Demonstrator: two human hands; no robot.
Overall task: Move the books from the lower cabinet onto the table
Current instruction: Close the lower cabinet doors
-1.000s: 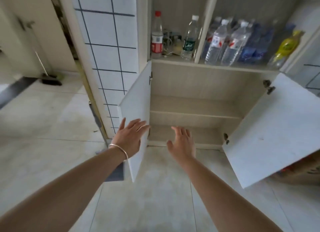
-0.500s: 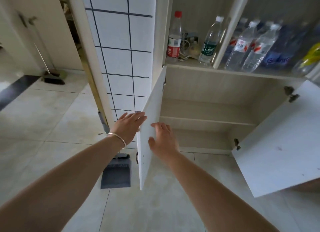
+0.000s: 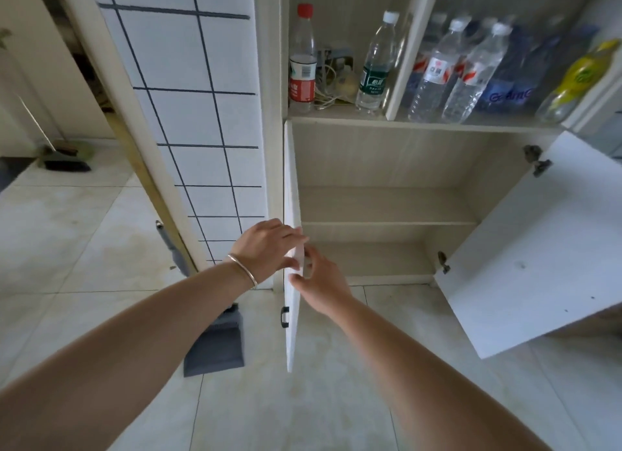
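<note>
- Head view: the lower cabinet (image 3: 387,188) stood with both doors swung out; no books showed on its shelves.
- The left hand (image 3: 269,245) lay flat, fingers straight, against the outer face of the left door (image 3: 292,316).
- The right hand (image 3: 319,279) pinched that door's edge from the inner side.
- Bottles (image 3: 434,70) lined the shelf above.

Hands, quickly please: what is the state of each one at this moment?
Left hand: fingers straight, flat against the outer face of the left cabinet door.
Right hand: on the door's inner side; its grip cannot be told.
</note>
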